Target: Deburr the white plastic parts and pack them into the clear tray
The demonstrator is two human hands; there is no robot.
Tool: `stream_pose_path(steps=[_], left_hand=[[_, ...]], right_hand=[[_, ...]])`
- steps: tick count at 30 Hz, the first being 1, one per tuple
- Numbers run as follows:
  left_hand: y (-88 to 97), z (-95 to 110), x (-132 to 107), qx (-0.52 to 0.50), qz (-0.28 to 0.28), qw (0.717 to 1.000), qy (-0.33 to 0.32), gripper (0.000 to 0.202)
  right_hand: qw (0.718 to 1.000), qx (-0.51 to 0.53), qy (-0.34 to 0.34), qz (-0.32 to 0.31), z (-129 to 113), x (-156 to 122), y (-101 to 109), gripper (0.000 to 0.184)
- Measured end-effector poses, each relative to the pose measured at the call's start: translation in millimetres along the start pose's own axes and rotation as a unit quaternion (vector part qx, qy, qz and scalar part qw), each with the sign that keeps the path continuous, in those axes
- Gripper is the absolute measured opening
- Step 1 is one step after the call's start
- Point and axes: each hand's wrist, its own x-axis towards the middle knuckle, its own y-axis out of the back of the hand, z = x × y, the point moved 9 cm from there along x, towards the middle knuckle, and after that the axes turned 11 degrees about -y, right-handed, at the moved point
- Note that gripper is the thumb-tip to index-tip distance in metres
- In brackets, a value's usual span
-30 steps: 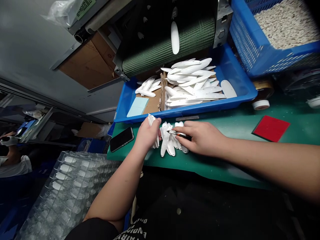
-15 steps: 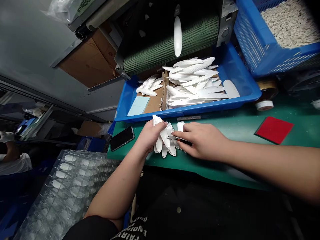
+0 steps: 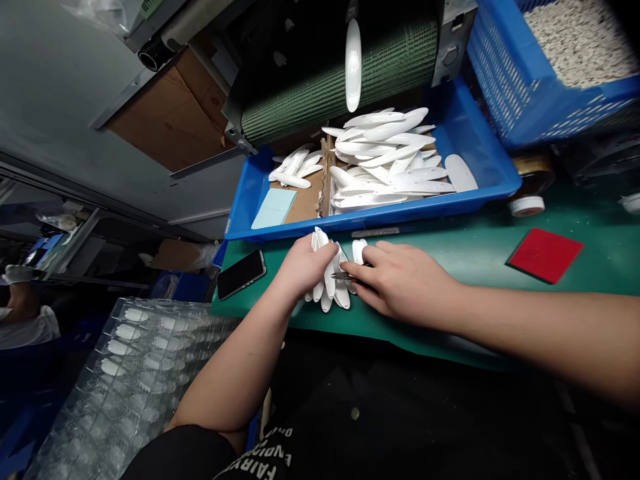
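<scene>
My left hand (image 3: 300, 268) is closed round a bunch of white oval plastic pieces (image 3: 327, 280) on the green table (image 3: 465, 247). My right hand (image 3: 400, 280) lies right beside them, fingers pinched on a small dark metal-tipped tool (image 3: 347, 275) whose tip touches the pieces. Behind both hands stands a blue tray (image 3: 493, 167) heaped with more white pieces (image 3: 385, 160). One white piece (image 3: 353, 63) hangs on the green conveyor roller (image 3: 340, 83) above the tray.
A black phone (image 3: 241, 274) lies left of my left hand. A red square pad (image 3: 545, 253) and a jar with a white lid (image 3: 525, 200) sit to the right. A blue basket (image 3: 530, 87) of pale granules stands at the back right. Clear blister trays (image 3: 130, 373) lie low left; a person (image 3: 23, 313) sits far left.
My left hand has drawn its bunch of white pieces rightward, merging it with the pile by my right hand. The right hand with the tool has shifted slightly left.
</scene>
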Motion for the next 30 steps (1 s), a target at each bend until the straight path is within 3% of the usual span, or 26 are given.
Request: stream_pose_path(steps=[15, 23, 30], left_hand=[[-0.7, 12, 1, 0.059, 0.036, 0.998, -0.011, 0.04], [-0.6, 20, -3, 0.107, 0.045, 0.993, -0.014, 0.046], [3.8, 14, -4, 0.062, 0.055, 0.997, -0.008, 0.048]], right_hand=[[0.998, 0.006, -0.043, -0.043, 6, -1, -8, 0.04], [0.993, 0.017, -0.06, -0.096, 4, -2, -15, 0.037], [0.99, 0.094, -0.075, -0.08, 10, 2, -14, 0.04]])
